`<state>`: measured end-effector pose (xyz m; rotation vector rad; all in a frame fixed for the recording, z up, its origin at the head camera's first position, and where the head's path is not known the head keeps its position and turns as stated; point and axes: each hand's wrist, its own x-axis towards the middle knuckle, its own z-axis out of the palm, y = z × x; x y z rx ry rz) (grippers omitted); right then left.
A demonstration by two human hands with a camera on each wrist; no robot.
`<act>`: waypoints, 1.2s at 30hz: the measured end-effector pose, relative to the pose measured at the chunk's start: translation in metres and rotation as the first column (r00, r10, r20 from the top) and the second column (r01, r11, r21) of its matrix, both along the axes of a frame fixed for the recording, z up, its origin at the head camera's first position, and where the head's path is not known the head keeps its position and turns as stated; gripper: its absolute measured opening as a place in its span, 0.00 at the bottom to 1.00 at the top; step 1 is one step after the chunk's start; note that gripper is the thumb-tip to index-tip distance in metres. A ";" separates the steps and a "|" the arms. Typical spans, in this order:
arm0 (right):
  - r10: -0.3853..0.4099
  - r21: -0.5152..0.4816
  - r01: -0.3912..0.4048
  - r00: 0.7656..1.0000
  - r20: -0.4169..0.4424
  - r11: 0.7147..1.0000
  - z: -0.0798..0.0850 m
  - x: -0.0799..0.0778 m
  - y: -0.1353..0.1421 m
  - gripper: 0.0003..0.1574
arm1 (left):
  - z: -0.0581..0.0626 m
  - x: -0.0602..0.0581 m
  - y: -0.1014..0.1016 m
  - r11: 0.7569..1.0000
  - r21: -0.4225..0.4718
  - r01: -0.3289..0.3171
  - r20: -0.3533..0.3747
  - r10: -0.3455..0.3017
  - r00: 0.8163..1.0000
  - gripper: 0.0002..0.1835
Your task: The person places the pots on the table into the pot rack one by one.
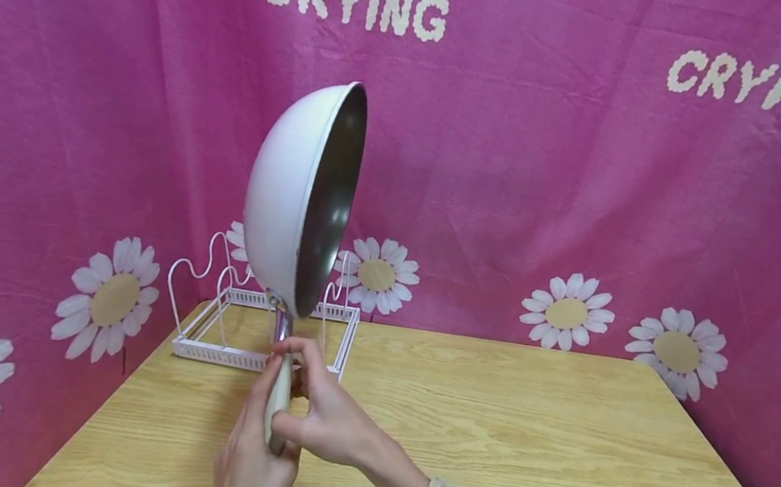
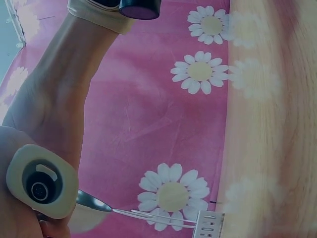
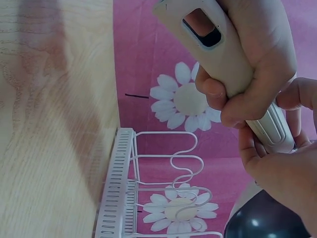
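Observation:
A wok-shaped frying pan point(image 1: 282, 184), white outside and dark inside, is held upright in the air with its handle down and its bowl facing right in the head view. The left hand point(image 1: 257, 452) grips the lower part of the cream handle point(image 1: 280, 398). Fingers and thumb of the right hand point(image 1: 336, 420) hold that same handle from the right, with the index finger near its metal neck. In the left wrist view the hollow handle end point(image 2: 42, 186) faces the camera. Behind the pan, a white wire rack point(image 1: 221, 354) stands on the table, partly hidden by it.
The wooden table point(image 1: 520, 440) stretches to the right of the hands. The rack has raised curved wire dividers point(image 3: 193, 148). A pink cloth point(image 1: 498, 167) with daisies and lettering hangs behind and along the sides.

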<state>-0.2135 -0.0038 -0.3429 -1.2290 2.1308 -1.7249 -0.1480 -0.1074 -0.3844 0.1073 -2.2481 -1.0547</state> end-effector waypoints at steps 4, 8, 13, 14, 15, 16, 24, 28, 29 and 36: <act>0.010 -0.005 -0.010 1.000 0.003 1.000 -0.004 -0.002 -0.002 0.46 | -0.001 0.000 -0.001 1.000 0.000 0.001 0.037 -0.001 0.999 0.56; 0.021 -0.006 -0.021 1.000 0.017 1.000 -0.007 -0.003 -0.003 0.46 | -0.002 0.000 -0.002 1.000 -0.004 0.004 0.050 -0.003 0.999 0.55; 0.017 0.003 -0.017 1.000 0.026 1.000 -0.012 -0.005 -0.004 0.46 | -0.003 -0.001 -0.004 1.000 -0.008 0.004 0.092 -0.003 0.996 0.54; 0.014 0.006 -0.014 1.000 0.026 1.000 -0.013 -0.005 -0.004 0.45 | -0.003 -0.001 -0.004 1.000 -0.011 0.004 0.101 -0.003 0.995 0.53; 0.014 0.007 -0.014 1.000 0.025 1.000 -0.015 -0.006 -0.004 0.45 | -0.003 -0.001 -0.004 1.000 -0.015 0.004 0.114 -0.002 0.993 0.53; 0.013 0.010 -0.013 1.000 0.027 1.000 -0.015 -0.006 -0.004 0.45 | -0.004 -0.001 -0.004 1.000 -0.019 0.004 0.125 -0.002 0.992 0.52; 0.010 0.007 -0.010 0.999 0.042 1.000 -0.021 -0.007 -0.005 0.46 | -0.003 -0.002 -0.005 1.000 -0.025 0.014 0.175 -0.009 0.984 0.52; 0.019 0.013 -0.019 0.999 0.047 1.000 -0.023 -0.007 -0.007 0.46 | -0.004 -0.002 -0.007 1.000 -0.026 0.014 0.179 -0.009 0.984 0.51; 0.019 0.016 -0.020 0.999 0.049 1.000 -0.024 -0.007 -0.007 0.46 | -0.005 -0.002 -0.007 1.000 -0.025 0.014 0.180 -0.010 0.984 0.51; 0.004 0.031 -0.006 0.998 0.068 0.999 -0.028 -0.009 -0.008 0.46 | -0.008 -0.003 -0.008 1.000 -0.016 0.020 0.184 -0.016 0.983 0.51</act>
